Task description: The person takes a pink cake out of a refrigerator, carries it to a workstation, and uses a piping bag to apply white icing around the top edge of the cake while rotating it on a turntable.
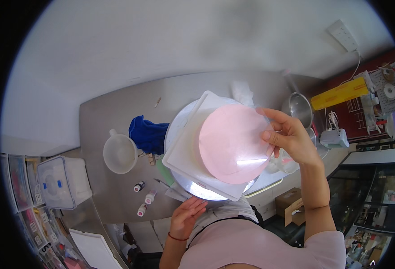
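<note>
A round pink-frosted cake [229, 141] sits on a square white board [184, 153], which lies on a round turntable [180, 126]. My right hand [279, 136] is at the cake's right edge, thumb and fingers pinching what looks like a clear, thin plastic sheet [267, 126]. A bright reflection crosses the lower part of the cake's top; how far the clear sheet reaches over it is hard to tell. My left hand [189, 215] is at the turntable's near rim, palm up, fingers slightly apart and holding nothing. Whether its fingertips touch the rim cannot be told.
Left of the turntable lie a blue cloth [148, 134], a translucent measuring jug [120, 154], several small bottles [151, 196] and a knife or spatula [170, 186]. White tissue [241, 92] lies behind. At right are a metal pan [298, 109], a hand mixer [334, 137] and a yellow box [340, 93].
</note>
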{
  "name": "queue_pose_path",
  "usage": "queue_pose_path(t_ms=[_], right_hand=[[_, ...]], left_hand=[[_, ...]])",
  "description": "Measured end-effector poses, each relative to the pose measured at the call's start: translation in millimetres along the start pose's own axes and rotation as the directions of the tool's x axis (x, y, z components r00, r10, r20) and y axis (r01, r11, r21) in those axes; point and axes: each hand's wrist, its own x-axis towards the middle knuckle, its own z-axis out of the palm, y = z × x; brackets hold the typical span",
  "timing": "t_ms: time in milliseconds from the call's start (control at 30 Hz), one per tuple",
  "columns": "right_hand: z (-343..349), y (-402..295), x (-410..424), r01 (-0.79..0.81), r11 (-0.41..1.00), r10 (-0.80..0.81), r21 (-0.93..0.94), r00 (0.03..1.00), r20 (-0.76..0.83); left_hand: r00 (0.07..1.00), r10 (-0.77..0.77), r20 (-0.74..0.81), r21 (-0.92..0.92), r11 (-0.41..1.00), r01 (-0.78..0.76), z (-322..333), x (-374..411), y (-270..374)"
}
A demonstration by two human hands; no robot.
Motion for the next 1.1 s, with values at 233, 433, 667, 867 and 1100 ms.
queue_pose_path(t_ms=[233, 433, 667, 867, 1100], right_hand=[[0, 2, 0, 0.011, 1.000, -0.011, -0.020, 1.000, 0.007], [-10, 2, -11, -0.034, 0.998, 0.031, -0.049, 0.998, -0.055], [-11, 3, -18, 0.018, 1.000, -0.018, 0.008, 0.998, -0.064], [3, 3, -4, 0.030, 0.999, -0.030, 0.013, 1.000, 0.003], [-6, 5, -11, -0.002, 0.999, 0.000, -0.038, 0.999, -0.049]], left_hand=[[1.000, 0.001, 0.016, -0.006, 1.000, 0.000, 2, 0, 1], [1.000, 0.002, 0.016, -0.021, 1.000, -0.002, 0, -1, -2], [1.000, -0.017, 0.008, -0.020, 1.000, 0.017, 0, -2, -4], [1.000, -0.021, 0.022, 0.003, 1.000, 0.021, 4, -1, -2], [0.999, -0.037, 0.023, 0.012, 0.999, 0.036, 6, -1, -1]])
